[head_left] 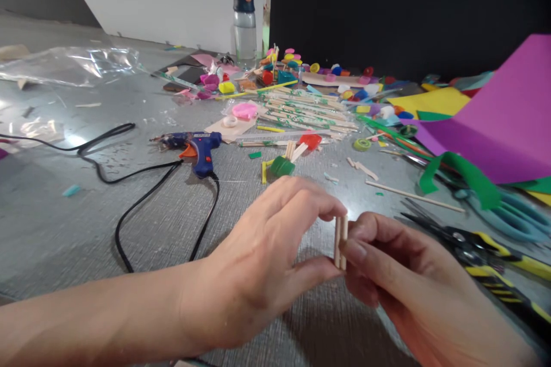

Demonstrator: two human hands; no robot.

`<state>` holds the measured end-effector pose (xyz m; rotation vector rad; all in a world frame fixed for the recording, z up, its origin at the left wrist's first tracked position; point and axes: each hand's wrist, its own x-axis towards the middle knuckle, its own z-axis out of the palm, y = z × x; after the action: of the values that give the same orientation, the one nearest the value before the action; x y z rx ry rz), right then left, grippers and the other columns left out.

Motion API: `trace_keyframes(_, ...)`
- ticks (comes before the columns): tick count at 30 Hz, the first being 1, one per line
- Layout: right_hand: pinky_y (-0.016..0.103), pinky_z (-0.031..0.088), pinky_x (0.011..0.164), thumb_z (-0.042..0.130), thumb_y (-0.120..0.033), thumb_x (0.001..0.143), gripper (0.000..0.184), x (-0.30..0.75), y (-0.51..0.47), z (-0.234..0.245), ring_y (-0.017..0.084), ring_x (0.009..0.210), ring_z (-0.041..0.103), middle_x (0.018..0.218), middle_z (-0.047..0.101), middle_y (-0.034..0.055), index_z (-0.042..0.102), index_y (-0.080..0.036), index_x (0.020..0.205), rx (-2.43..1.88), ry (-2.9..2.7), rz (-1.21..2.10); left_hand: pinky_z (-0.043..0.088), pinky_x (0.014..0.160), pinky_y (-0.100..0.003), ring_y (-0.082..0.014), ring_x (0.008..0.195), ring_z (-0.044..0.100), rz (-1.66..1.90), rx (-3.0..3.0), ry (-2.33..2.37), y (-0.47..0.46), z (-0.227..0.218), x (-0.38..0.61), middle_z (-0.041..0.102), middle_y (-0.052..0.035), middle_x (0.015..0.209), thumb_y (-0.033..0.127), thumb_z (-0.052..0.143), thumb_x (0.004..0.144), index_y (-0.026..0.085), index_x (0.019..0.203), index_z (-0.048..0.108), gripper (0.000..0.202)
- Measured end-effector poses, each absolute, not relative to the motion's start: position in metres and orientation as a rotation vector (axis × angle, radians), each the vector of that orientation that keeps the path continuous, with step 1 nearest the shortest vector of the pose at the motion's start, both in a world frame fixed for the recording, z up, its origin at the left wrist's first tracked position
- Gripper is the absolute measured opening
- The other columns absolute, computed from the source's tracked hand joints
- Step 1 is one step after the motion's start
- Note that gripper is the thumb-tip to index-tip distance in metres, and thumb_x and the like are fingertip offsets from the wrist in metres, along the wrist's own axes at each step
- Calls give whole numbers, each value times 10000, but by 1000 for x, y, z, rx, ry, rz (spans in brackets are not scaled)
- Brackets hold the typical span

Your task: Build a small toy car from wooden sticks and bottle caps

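Observation:
Between my hands a small bundle of short wooden sticks (340,242) stands upright, held above the table. My left hand (275,241) grips its top with the fingertips and its bottom with the thumb. From the right side my right hand (387,264) pinches the same sticks between thumb and fingers. Just beyond my left hand lie a green bottle cap (283,166) and a red cap (310,141), with short sticks beside them. A blue hot glue gun (202,149) rests on its side to the left, its black cord looping across the table.
Pliers with yellow and black handles (486,252) and blue-handled scissors (508,218) lie at the right, near purple sheets (486,126) and a green strip (460,175). Wrapped chopsticks (305,106), coloured caps and a water bottle (245,34) stand farther back. Clear plastic (86,66) lies left.

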<state>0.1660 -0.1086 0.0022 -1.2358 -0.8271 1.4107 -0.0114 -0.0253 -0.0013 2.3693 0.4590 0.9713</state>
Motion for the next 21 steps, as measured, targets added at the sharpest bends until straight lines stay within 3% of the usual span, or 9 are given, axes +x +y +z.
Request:
trace_keyframes(15, 197, 355, 487, 856, -400, 830, 313, 166, -110, -2, 93, 531, 426, 599, 532, -28, 657, -208, 684, -1173, -791, 1454, 479, 952, -294, -178, 1067, 598, 946, 2326, 459, -26, -2, -12, 651, -39, 1140, 255, 784, 893, 182, 1164, 557, 360)
trace_keyframes(21, 180, 352, 501, 854, -392, 844, 305, 168, -110, -4, 84, 537, 419, 593, 526, -35, 665, -210, 688, -1143, -775, 1469, 491, 932, -298, -172, 1044, 601, 965, 2336, 429, -26, -3, -12, 649, -37, 1134, 194, 765, 898, 189, 1177, 552, 351)
